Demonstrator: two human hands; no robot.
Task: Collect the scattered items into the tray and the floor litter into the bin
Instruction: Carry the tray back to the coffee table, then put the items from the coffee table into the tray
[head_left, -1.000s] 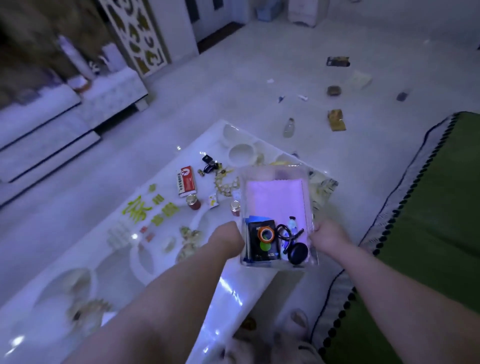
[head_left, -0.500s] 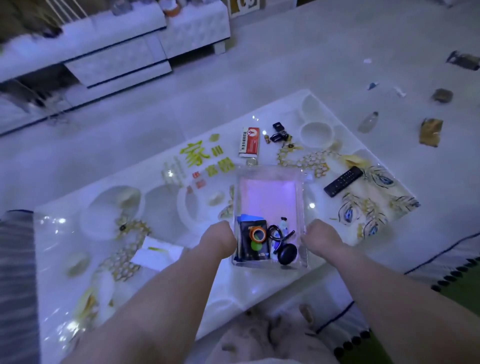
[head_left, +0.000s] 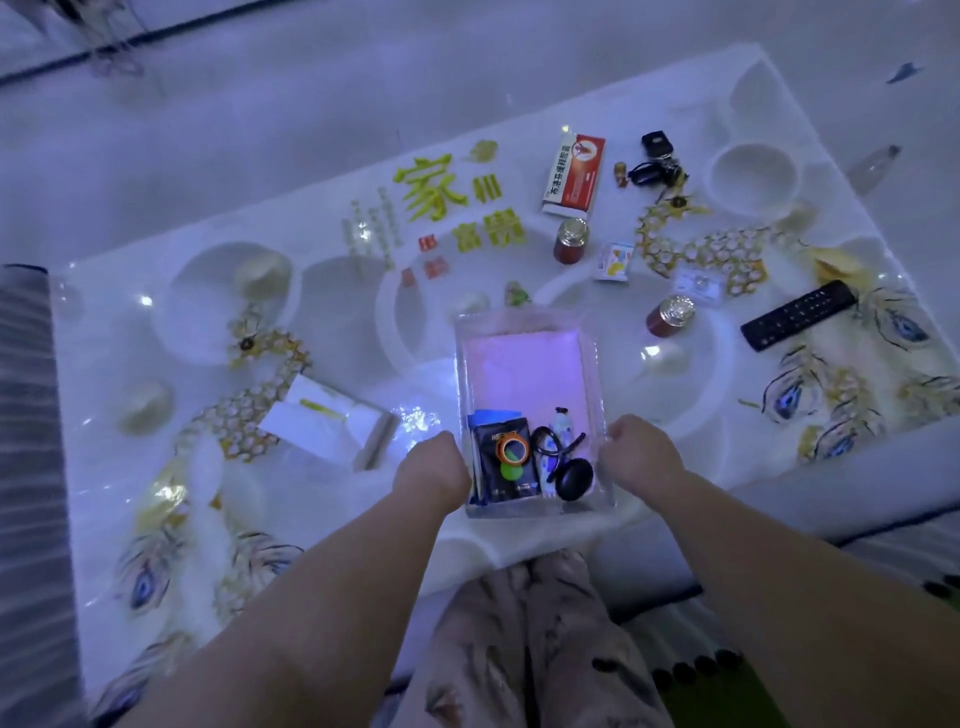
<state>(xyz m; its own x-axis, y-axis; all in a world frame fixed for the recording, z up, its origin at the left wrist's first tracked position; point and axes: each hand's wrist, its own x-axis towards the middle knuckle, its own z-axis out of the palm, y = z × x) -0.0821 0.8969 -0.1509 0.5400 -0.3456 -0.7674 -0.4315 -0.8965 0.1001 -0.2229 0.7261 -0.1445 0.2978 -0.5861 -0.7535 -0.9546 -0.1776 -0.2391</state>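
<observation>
Both hands (head_left: 535, 465) gripping tray (head_left: 524, 332), opposite sides

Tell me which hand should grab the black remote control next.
Right. The black remote control lies on the white glass table to the right of the clear plastic tray, the side the right hand grips. The left hand would probably have to cross over the tray.

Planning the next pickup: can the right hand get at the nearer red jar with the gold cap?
Probably yes. The red jar stands upright just beyond the right hand, nothing between, but that hand grips the tray and must let go first.
</observation>
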